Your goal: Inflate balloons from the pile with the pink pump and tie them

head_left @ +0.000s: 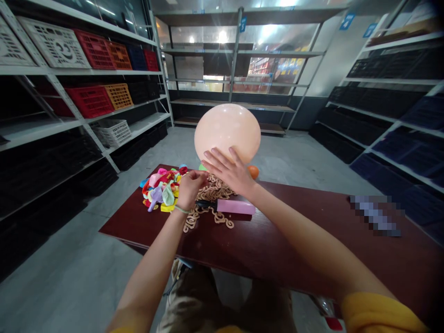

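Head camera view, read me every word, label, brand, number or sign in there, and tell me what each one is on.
No text is clear enough to quote.
Blue sign on the shelf post: white mark, too blurred to read.
Two blue signs at upper right: white marks, too blurred.
Small labels on the shelf edges: too small.
Peach balloon, pink tube: none visible.

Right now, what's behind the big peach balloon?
Past the edges of the peach balloon: a shelf rack and grey floor. Whatever lies directly behind it is covered; I can't see through the balloon.
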A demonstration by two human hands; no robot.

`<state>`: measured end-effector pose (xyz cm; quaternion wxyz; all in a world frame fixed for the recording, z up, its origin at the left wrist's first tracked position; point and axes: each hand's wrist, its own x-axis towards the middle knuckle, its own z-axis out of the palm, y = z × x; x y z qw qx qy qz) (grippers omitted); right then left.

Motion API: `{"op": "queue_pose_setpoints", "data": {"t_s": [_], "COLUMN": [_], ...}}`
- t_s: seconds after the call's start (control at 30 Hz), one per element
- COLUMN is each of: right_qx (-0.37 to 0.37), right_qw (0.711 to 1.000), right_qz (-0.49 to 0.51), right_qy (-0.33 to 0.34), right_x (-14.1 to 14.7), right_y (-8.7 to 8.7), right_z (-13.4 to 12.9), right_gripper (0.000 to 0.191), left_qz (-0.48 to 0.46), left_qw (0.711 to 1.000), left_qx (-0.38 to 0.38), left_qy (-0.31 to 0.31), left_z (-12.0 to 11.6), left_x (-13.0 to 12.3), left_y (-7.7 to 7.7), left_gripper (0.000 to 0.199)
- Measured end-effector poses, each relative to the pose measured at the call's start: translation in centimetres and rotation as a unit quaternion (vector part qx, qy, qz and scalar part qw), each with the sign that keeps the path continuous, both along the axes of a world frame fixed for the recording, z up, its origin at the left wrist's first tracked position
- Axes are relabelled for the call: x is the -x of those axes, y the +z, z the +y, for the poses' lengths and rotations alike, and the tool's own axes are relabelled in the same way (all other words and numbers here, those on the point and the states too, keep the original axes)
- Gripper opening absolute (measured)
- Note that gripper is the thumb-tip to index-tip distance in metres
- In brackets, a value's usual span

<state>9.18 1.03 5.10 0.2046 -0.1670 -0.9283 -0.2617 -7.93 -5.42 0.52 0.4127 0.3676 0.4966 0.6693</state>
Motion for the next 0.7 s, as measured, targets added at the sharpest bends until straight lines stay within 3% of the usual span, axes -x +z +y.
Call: {"op": "queue_pose_setpoints", "data": {"t_s": [0.17, 0.3, 0.4, 0.53, 0.7], "right_qx": [0.015, 0.067, 0.147, 0.244, 0.277], "right_qw": [1.0, 0.998, 0.988, 0.968, 0.951], "right_qz": [0.016, 0.004, 0.015, 0.059, 0.13], "right_qy": [0.015, -0.014, -0.043, -0.032, -0.035], "right_x": [-2.4, -2.6, -1.5, -0.4, -1.3], "right_y": [-3.8, -8.0, -10.2, -11.2, -10.0], "right_z": [2.2, 3.7, 4.1, 3.9, 3.6], "right_gripper": [0.078, 0.044, 0.039, 0.027, 0.026], "left_qz": [0.059, 0.078, 0.063, 0.044, 0.046], "left_qw": [0.99, 0.986, 0.986, 0.986, 0.984], "left_qx": [-0.036, -0.026, -0.028, -0.029, -0.031], "left_qy": [0.121, 0.147, 0.155, 0.159, 0.169], "left_z": [0.0, -0.2, -0.5, -1.2, -1.6], "left_x": [2.7, 4.3, 4.3, 4.0, 3.9], "left_y": [0.4, 0.1, 0.0, -0.4, -0.7], "left_gripper": [0.028, 0.032, 0.032, 0.035, 0.04]}}
